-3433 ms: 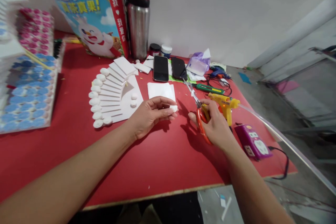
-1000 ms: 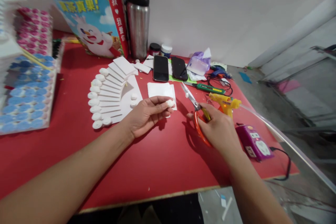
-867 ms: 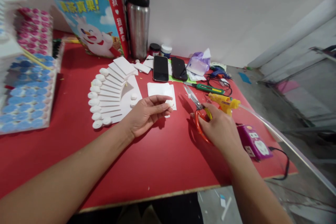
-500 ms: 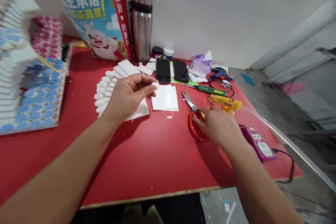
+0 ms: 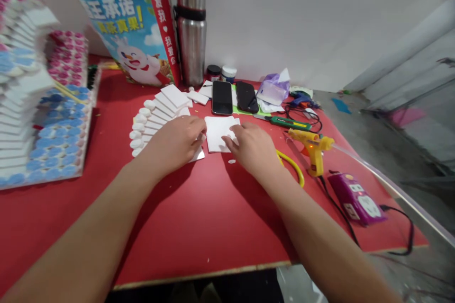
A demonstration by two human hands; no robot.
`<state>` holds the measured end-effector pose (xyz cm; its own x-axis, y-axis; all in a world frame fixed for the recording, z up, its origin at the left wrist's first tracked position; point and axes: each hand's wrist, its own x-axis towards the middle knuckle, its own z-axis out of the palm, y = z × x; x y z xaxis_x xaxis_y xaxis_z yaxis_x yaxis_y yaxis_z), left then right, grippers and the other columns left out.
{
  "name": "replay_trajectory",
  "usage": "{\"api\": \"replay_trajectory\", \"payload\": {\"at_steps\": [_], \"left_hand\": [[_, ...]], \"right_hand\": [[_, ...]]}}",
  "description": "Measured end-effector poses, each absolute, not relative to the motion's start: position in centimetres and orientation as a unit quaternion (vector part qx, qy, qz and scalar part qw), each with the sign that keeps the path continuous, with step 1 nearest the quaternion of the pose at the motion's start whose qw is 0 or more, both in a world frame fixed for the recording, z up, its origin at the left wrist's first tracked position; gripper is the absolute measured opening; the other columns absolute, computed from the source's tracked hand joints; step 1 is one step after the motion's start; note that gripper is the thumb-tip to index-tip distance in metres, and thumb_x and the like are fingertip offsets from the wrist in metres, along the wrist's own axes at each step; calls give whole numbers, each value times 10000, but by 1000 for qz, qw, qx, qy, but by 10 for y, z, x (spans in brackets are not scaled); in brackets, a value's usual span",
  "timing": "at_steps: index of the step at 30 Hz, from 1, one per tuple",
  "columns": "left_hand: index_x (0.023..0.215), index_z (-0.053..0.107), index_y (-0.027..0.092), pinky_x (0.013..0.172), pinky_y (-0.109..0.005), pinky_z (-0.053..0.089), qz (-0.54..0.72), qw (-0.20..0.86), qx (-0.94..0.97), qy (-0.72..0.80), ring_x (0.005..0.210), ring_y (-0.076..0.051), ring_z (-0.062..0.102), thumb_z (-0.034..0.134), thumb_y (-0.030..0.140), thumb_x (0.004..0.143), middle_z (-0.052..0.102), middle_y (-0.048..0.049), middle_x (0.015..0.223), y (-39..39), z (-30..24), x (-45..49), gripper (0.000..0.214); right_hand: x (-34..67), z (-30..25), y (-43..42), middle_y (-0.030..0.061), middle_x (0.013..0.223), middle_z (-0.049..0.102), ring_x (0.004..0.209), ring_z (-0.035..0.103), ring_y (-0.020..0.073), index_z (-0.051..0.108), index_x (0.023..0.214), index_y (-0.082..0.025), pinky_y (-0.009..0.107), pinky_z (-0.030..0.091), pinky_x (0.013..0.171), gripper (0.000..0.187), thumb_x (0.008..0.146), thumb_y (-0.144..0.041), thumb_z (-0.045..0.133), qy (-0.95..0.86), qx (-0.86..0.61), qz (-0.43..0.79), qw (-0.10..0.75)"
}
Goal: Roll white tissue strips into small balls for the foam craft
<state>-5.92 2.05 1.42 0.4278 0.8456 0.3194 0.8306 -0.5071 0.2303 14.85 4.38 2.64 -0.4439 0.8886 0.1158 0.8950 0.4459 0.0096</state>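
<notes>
My left hand (image 5: 177,139) is closed, fingers curled, at the near right side of a fan of white strips with rounded white tips (image 5: 142,118). A sliver of a small white piece (image 5: 203,137) shows at its fingertips, mostly hidden. Thumb and fingers apart, my right hand (image 5: 254,147) reaches over the right edge of a stack of white square sheets (image 5: 217,133) and holds nothing that I can see. Behind its wrist show the yellow scissors handle (image 5: 297,169); the blades are hidden. A small white scrap (image 5: 232,161) lies just below the stack.
On the right are a yellow glue gun (image 5: 313,147) with a long clear stick, a purple power box (image 5: 357,199) and a green utility knife (image 5: 289,123). Two phones (image 5: 222,97), a steel flask (image 5: 192,38) and a printed bag (image 5: 131,28) stand behind. Blue and pink tipped pieces (image 5: 53,142) fill the left.
My right hand has left the scissors and moved left to the white sheets. My left hand has lowered slightly and turned, so the small white piece is now mostly hidden.
</notes>
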Motion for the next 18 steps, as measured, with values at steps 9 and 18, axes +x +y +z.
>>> {"api": "replay_trajectory", "payload": {"at_steps": [9,18], "left_hand": [[786,672,149,775,-412,438,80,-36,855,511,869,-292,582,461,102,922,646,-132,853,20,8,-61,255],[852,698,135,822,-421,454,79,-36,855,512,879,-281,581,498,156,944,653,-143,905,18,15,-54,221]], "right_hand": [[164,19,48,109,1007,714,885,625,216,731,1030,-146,313,429,772,151,949,-237,642,-866,-483,88,96],[157,2,49,109,968,663,886,593,200,723,944,-128,291,416,799,143,929,-146,582,-905,-404,96,96]]}}
